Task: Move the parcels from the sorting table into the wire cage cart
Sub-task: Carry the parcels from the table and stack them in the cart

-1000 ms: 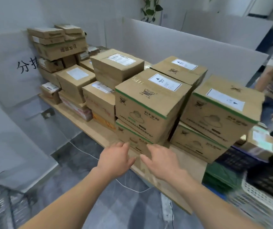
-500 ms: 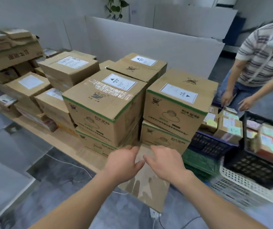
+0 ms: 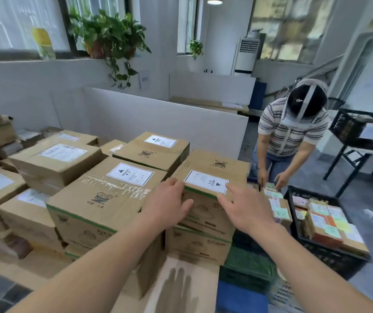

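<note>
Target parcel: I see a cardboard box (image 3: 212,177) with a white HEAVY label, top of the right-hand stack at the near end of the sorting table (image 3: 45,271), resting on a lower box (image 3: 200,247) of the same print
Left hand: my left hand (image 3: 166,205) lies on the target parcel's near left top corner, fingers spread and fairly straight over the edge and front face; no curl round the carton that I can make out
Right hand: my right hand (image 3: 245,208) is at the near right top corner, fingers loosely spread, index tip by the label; whether it touches the cardboard I cannot tell
Left neighbour: a larger labelled box (image 3: 104,199) stands just beside the target parcel, sides close together
Behind: another labelled box (image 3: 156,150) sits touching or nearly touching the target's rear left
Further stock: more cartons (image 3: 54,159) crowd the table to the left
Right side: a black crate (image 3: 316,240) of small packets near the stack; a green crate (image 3: 248,265) below it
Person: someone in a striped shirt (image 3: 294,134) bends over the packets beyond the crate, both hands down
Backdrop: white partition board (image 3: 158,118) behind the table; potted plant (image 3: 108,35) on the window sill
Wire cage cart: I cannot pick it out here
</note>
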